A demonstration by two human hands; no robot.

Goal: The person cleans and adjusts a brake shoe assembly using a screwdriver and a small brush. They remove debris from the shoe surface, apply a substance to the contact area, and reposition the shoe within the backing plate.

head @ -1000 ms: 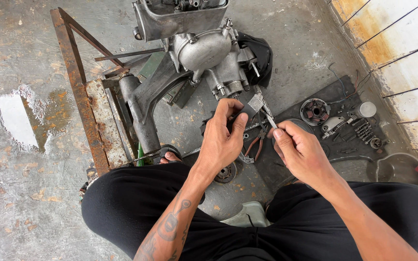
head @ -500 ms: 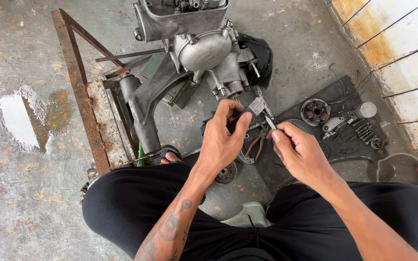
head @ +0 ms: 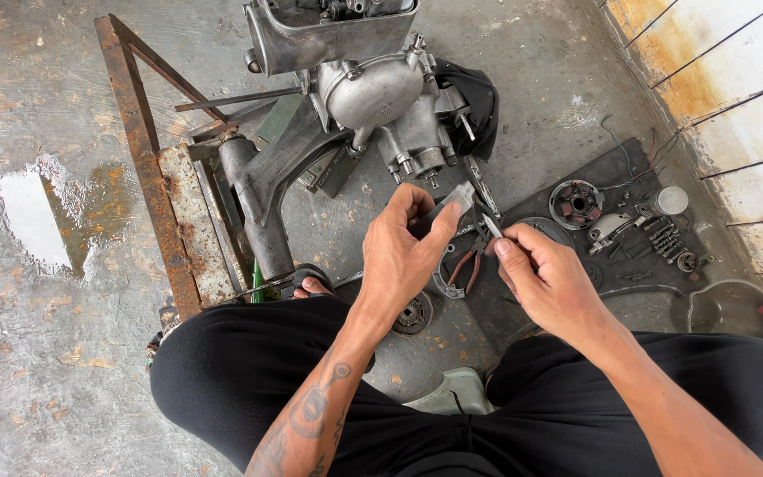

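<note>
Left hand (head: 404, 252) closed around a small flat grey metal piece (head: 455, 200), pinched between thumb and fingers, held above the dark rubber mat (head: 558, 291). Right hand (head: 551, 281) nips a thin silvery blade-like sliver (head: 492, 226) at its fingertips, tip just beside the piece. We judge both parts light, stiff, probably oily — grip by the edges. The palm covers most of the piece; what it is we cannot tell. Red-handled pliers (head: 468, 265) lie below, partly hidden.

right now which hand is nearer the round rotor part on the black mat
Right. The right hand sits just left of and below the round rotor part on the black mat; the left hand is farther left, beyond the right one.
</note>
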